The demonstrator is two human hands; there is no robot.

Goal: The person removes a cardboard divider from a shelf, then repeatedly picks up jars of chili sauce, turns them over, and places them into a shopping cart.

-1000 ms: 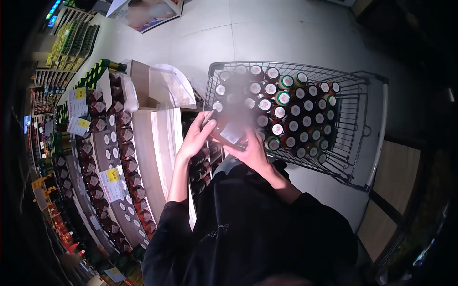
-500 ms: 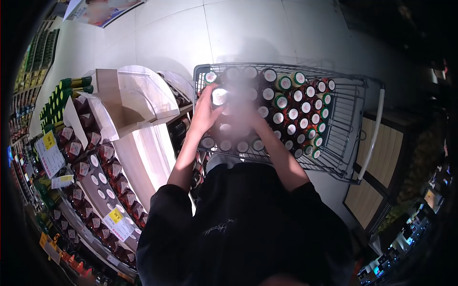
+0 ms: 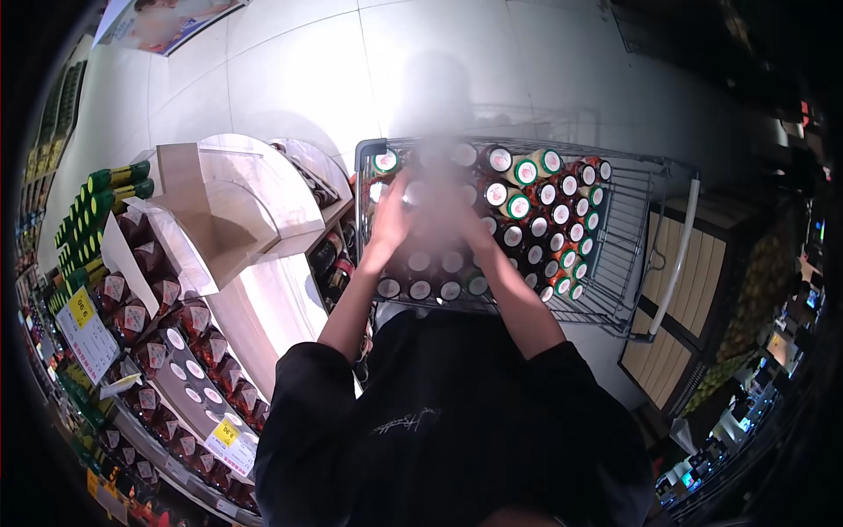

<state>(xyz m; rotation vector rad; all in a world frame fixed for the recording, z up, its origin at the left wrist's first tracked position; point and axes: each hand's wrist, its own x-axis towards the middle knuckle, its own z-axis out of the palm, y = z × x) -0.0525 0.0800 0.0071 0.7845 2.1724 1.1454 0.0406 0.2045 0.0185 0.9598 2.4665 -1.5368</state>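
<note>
A wire shopping cart (image 3: 615,255) holds many upright bottles with white, red-printed caps, some rimmed in green. Over its left part, my left hand (image 3: 391,220) has its fingers around a white-capped bottle (image 3: 414,193). My right hand (image 3: 472,230) reaches among the bottles just to the right, and a hazy blur covers its fingers, so what they touch is hidden. The same blur veils several caps between the hands. Near the cart's upper left corner stands a green-rimmed bottle (image 3: 385,161).
Shelves of red bottles (image 3: 198,325) with price tags (image 3: 230,443) line the left. An open cardboard box (image 3: 233,211) stands beside the cart. The cart handle (image 3: 676,263) is at the right, near a slatted wooden crate (image 3: 663,347). Pale floor tiles (image 3: 290,61) lie beyond.
The view has shifted a little, so the cart sits lower. My left hand has moved slightly right within the cart, uncovering a bottle cap at its left.
</note>
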